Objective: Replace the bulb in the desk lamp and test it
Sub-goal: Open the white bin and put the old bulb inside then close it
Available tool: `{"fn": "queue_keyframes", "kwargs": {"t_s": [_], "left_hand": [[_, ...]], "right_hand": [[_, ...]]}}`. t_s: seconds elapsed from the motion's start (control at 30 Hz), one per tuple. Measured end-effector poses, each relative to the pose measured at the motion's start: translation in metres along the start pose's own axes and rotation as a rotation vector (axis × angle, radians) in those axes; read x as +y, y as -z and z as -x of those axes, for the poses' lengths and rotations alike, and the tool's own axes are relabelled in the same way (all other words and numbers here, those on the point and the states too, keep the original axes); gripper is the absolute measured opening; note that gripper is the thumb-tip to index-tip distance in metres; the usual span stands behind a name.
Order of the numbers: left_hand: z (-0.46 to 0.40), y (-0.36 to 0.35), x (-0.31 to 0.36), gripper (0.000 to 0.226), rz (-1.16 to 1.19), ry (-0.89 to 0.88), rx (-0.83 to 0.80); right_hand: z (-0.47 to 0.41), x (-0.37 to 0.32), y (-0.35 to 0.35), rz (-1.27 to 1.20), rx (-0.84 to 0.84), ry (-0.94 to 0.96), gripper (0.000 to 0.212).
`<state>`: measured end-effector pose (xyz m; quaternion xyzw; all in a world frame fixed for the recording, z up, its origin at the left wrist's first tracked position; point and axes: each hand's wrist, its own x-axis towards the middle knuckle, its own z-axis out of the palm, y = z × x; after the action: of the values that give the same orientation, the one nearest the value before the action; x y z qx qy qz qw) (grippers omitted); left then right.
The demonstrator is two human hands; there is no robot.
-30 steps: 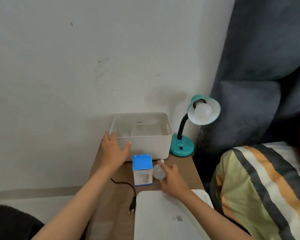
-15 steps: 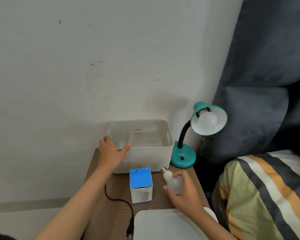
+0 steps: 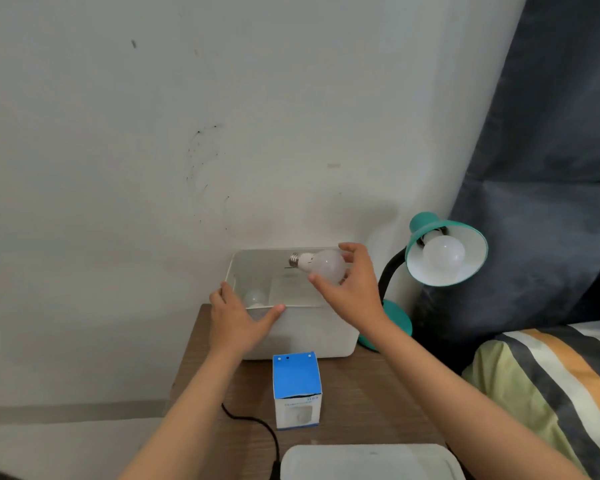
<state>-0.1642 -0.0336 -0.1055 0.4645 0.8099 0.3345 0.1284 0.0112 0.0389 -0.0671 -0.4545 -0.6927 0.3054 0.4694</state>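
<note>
One bulb is pinched by its globe in the right hand above the bin, which the left hand steadies with fingers spread; smooth glass could slip and break on another bulb inside

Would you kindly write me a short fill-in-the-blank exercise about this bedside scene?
1. The right hand holds a ____ over the white bin.
2. The left hand rests on the bin's ____.
3. The lamp shade is ____ in colour.
4. The small box on the table has a ____ top.

Missing words: bulb; rim; teal; blue
</note>
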Motion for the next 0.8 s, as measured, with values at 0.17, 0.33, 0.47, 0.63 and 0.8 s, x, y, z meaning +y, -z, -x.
{"fn": "queue_keyframes", "kwargs": {"t_s": [0.17,0.33,0.47,0.63,0.8], "left_hand": [[-0.001,-0.001,-0.001,0.121,0.014,0.001,0.018],[-0.001,-0.001,0.000,0.120,0.027,-0.001,0.025],[0.000,-0.001,0.001,0.121,0.040,-0.001,0.030],[0.001,0.001,0.002,0.120,0.039,0.009,0.009],[0.002,0.004,0.003,0.121,0.011,0.031,-0.026]], "right_hand": [[-0.045,0.018,-0.023,0.200,-0.135,-0.181,0.053],[-0.061,0.032,-0.043,0.265,-0.186,-0.321,0.053],[-0.070,0.038,-0.054,0.306,-0.188,-0.362,0.055],[-0.071,0.038,-0.057,0.367,-0.190,-0.357,0.057],[-0.056,0.020,-0.041,0.317,-0.150,-0.255,0.062]]}}
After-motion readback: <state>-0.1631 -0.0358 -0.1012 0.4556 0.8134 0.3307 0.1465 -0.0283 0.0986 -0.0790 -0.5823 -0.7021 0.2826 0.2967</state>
